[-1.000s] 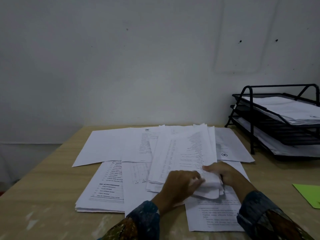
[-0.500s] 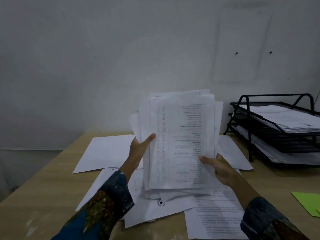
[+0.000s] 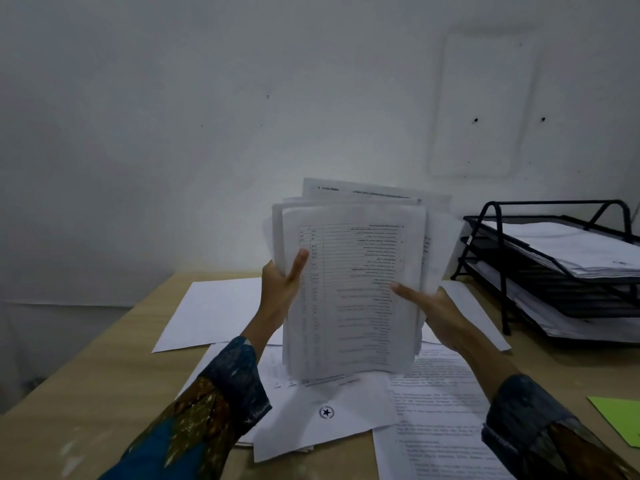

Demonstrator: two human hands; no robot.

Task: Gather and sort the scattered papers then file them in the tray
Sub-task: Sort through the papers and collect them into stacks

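1. Head view: left hand [image 3: 280, 284] and right hand [image 3: 434, 306] each grip a side of the upright stack of white printed papers [image 3: 356, 292], thumbs across its front.
2. That stack is held left of the black wire tiered tray [image 3: 554, 203].

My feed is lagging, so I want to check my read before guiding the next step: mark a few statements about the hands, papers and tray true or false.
1. The left hand and right hand both grip the stack of papers, held upright. True.
2. The black tray is empty. False: white papers lie in its tiers.
3. A green sheet lies on the table, to the right. True.
4. No loose sheets lie on the table. False: several do, among them a star-stamped sheet.
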